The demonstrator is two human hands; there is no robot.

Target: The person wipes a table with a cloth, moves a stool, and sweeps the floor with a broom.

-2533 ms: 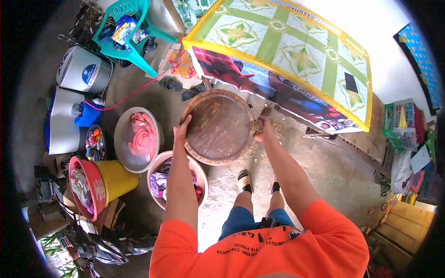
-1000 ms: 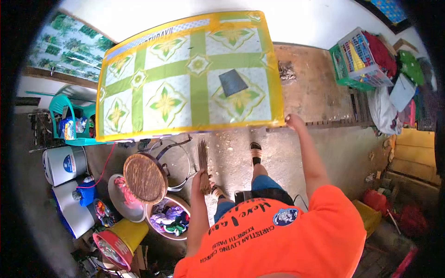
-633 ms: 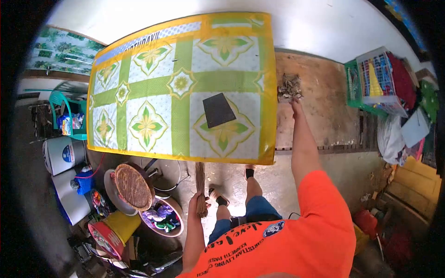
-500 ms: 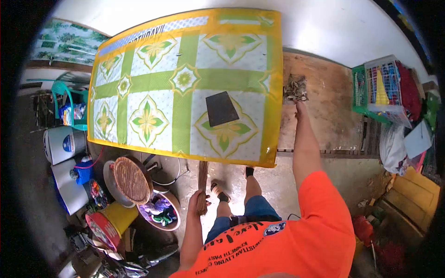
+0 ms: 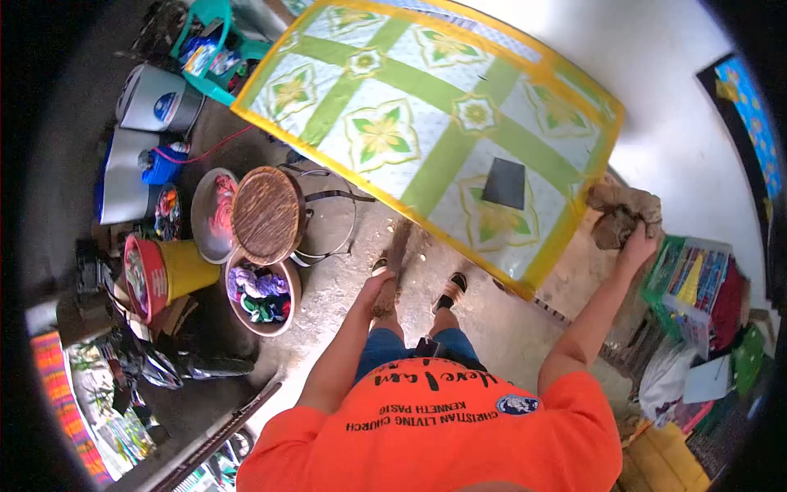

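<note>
My left hand (image 5: 379, 287) is closed around a bundle of thin brown sticks, a stick broom (image 5: 399, 246), held upright beside the table's near edge. At the right, my right hand (image 5: 639, 244) grips a crumpled grey-brown rag (image 5: 627, 201), which hangs bunched up just past the table's right end. The table's cover (image 5: 426, 180) is green and white with flower patterns and a yellow border. A dark flat rectangular piece (image 5: 504, 183) lies on it, out of touch with either hand.
A round woven stool top (image 5: 267, 215) stands left of my legs, by a basin of clothes (image 5: 291, 316). Beyond are a yellow bucket (image 5: 193, 266), a washing machine (image 5: 156, 102) and a green chair (image 5: 201, 61). A crate (image 5: 693, 283) sits at the right.
The view has turned, so the table appears tilted. My right hand has lifted the rag from the wooden surface. The broom stays in my left hand.
</note>
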